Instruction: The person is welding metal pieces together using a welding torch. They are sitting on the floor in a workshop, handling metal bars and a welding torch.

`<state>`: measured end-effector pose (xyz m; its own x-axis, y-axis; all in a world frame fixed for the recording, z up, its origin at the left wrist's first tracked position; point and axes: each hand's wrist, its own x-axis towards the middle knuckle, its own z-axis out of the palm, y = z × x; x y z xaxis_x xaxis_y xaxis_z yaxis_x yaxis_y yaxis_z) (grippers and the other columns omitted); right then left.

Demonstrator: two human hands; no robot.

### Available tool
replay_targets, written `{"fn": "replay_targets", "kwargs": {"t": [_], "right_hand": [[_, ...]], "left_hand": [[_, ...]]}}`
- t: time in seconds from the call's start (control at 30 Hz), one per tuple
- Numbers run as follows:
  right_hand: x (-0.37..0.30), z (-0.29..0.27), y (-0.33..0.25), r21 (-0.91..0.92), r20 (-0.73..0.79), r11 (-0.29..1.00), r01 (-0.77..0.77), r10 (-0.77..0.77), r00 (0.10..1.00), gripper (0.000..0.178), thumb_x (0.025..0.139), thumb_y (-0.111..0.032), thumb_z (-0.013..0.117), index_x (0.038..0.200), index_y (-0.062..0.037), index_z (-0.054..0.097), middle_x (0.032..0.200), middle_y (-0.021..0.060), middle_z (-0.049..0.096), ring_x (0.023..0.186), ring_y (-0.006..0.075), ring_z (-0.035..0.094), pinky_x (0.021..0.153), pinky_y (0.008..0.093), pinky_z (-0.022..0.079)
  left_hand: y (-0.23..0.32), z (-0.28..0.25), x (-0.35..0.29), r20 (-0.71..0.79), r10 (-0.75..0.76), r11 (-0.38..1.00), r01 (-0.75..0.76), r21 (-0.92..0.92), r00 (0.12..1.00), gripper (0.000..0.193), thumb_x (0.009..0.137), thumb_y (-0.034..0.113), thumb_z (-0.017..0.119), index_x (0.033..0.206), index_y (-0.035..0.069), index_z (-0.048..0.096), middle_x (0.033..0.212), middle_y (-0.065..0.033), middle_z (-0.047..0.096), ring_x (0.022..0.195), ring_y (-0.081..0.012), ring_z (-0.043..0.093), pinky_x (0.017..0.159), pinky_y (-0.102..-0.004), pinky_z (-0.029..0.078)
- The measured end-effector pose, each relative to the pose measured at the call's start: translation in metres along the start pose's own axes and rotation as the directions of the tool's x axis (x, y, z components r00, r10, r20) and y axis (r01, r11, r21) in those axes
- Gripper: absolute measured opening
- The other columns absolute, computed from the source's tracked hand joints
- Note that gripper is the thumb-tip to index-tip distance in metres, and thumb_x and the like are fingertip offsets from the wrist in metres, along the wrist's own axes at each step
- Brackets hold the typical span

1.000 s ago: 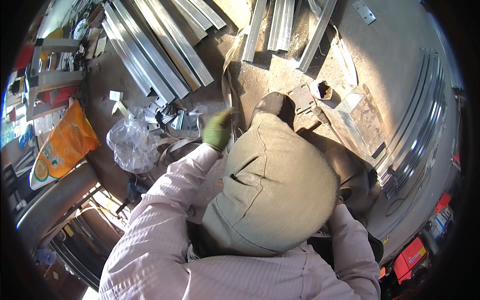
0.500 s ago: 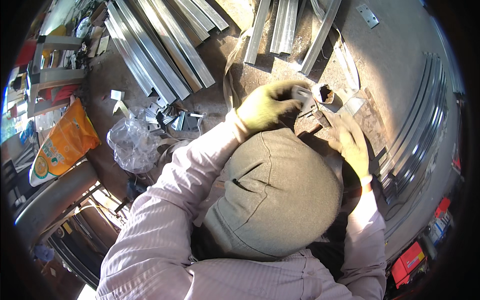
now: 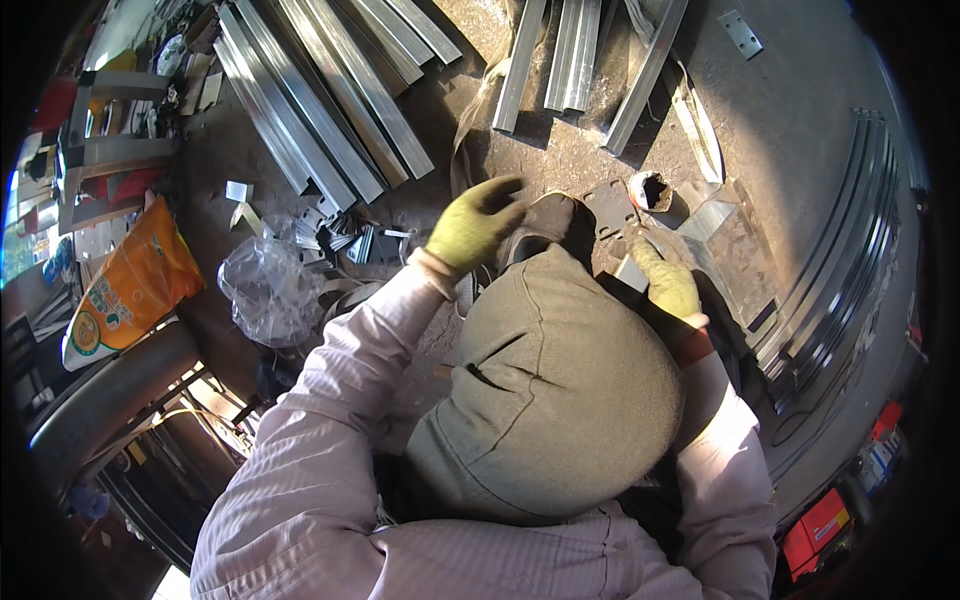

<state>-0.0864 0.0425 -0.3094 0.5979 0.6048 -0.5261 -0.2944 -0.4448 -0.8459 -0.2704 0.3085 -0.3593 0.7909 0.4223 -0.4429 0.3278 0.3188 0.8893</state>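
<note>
My left hand (image 3: 475,225), in a yellow-green work glove, is raised beside my dark shoe (image 3: 550,222). Its fingers are apart and hold nothing. My right hand (image 3: 668,278), gloved alike, is to the right of the shoe with its fingers drawn together. Something thin shows at their tips, too small to make out. Just beyond lies a flat grey metal plate (image 3: 607,207) with holes, on the ground. A white open-topped can (image 3: 650,190), dark inside, stands against the plate's right side. A pale flat-sided piece (image 3: 630,273) is partly hidden by the right hand.
Long metal channels (image 3: 330,100) lie at the far left, others (image 3: 570,60) ahead and more bars (image 3: 835,270) at the right. Clear plastic (image 3: 265,290), small metal pieces (image 3: 360,245) and an orange bag (image 3: 135,285) are on the left. My bent khaki-clad leg (image 3: 560,390) fills the middle.
My left hand has let go of the metal plate and drawn back to the left; the plate now lies flat. My right hand has come nearer and its fingers have closed together.
</note>
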Motion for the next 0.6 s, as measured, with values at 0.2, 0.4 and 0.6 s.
{"fn": "replay_targets", "kwargs": {"t": [0.2, 0.4, 0.6], "right_hand": [[-0.041, -0.029, 0.008, 0.153, -0.066, 0.979, -0.132, 0.144, 0.987, 0.032, 0.107, -0.019, 0.066, 0.133, -0.0007, 0.073, 0.118, 0.0093, 0.076, 0.102, 0.0192, 0.071, 0.089, 0.0301, 0.056], [-0.067, -0.022, 0.012, 0.389, 0.046, 0.871, -0.301, 0.307, 0.95, 0.032, 0.106, -0.022, 0.069, 0.13, -0.0012, 0.074, 0.11, 0.0051, 0.078, 0.094, 0.0165, 0.072, 0.079, 0.0281, 0.057], [-0.062, -0.004, 0.006, 0.356, 0.024, 0.891, -0.281, 0.292, 0.956, 0.029, 0.106, -0.023, 0.07, 0.126, -0.0034, 0.075, 0.111, 0.0041, 0.078, 0.092, 0.0135, 0.073, 0.077, 0.0259, 0.058]], "left_hand": [[-0.149, -0.161, -0.074, -0.77, -0.197, 0.474, 0.747, 0.466, 0.606, 0.049, 0.09, 0.045, 0.072, 0.123, 0.008, 0.076, 0.122, -0.023, 0.076, 0.117, -0.0427, 0.071, 0.099, -0.0478, 0.056], [-0.187, -0.167, -0.09, -0.837, -0.112, 0.602, 0.707, 0.372, 0.536, 0.049, 0.087, 0.05, 0.075, 0.117, 0.011, 0.077, 0.116, -0.0223, 0.077, 0.113, -0.0432, 0.072, 0.095, -0.0513, 0.056], [-0.184, -0.144, -0.053, -0.919, -0.145, 0.509, 0.824, 0.248, 0.366, 0.05, 0.089, 0.039, 0.077, 0.122, 0.001, 0.072, 0.121, -0.025, 0.076, 0.112, -0.0403, 0.075, 0.095, -0.0488, 0.059]]}}
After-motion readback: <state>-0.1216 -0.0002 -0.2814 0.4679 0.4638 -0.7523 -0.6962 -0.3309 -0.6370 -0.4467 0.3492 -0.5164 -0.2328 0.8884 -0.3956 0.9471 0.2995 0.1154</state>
